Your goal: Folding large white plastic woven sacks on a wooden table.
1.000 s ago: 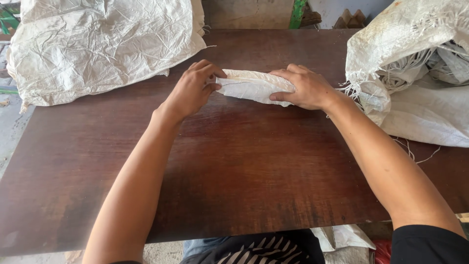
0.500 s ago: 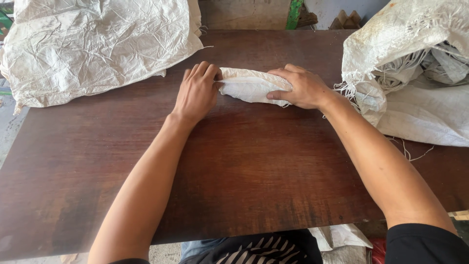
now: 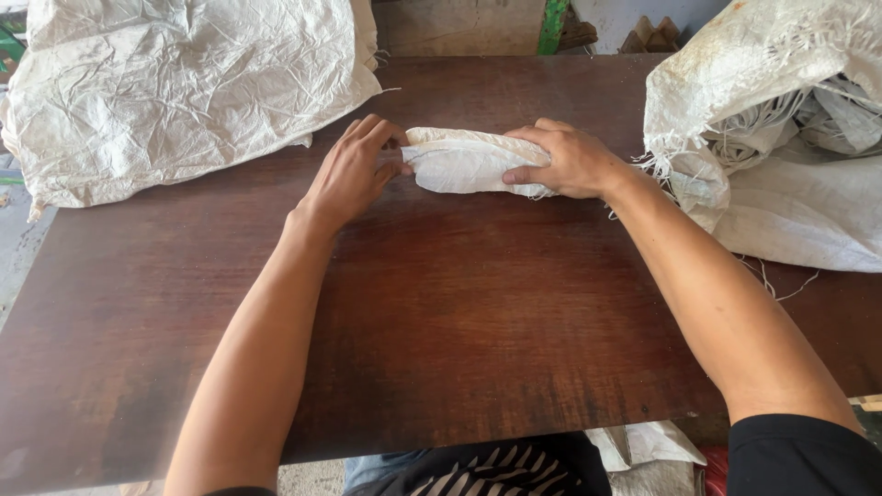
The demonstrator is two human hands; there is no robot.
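Nearest the camera, below the near edge of the dark brown wooden table (image 3: 441, 349), a striped dark garment (image 3: 496, 468) and a scrap of white sacking (image 3: 643, 450) show at the person's lap. Both bare forearms reach over the near edge and across the bare middle of the tabletop toward its far half.

There, a little short of the far edge and about midway between the side edges, lies a folded white woven sack (image 3: 464, 165), a long, narrow, flattened bundle lying crosswise, its layered edges showing along the top. The left hand (image 3: 354, 174) rests at its left end, fingers bent and fingertips pinching that end. The right hand (image 3: 565, 161) lies over its right end, fingers curled around it and pressing it to the wood.

Nothing stands between the hands and the bundle. At the far left corner a large crumpled white sack (image 3: 184, 92) spreads out, hanging past the left edge. Along the right edge a heap of frayed woven sacks (image 3: 781, 138) sits just beside the right wrist, loose threads trailing onto the table. Beyond the far edge stands a green post (image 3: 551, 26).
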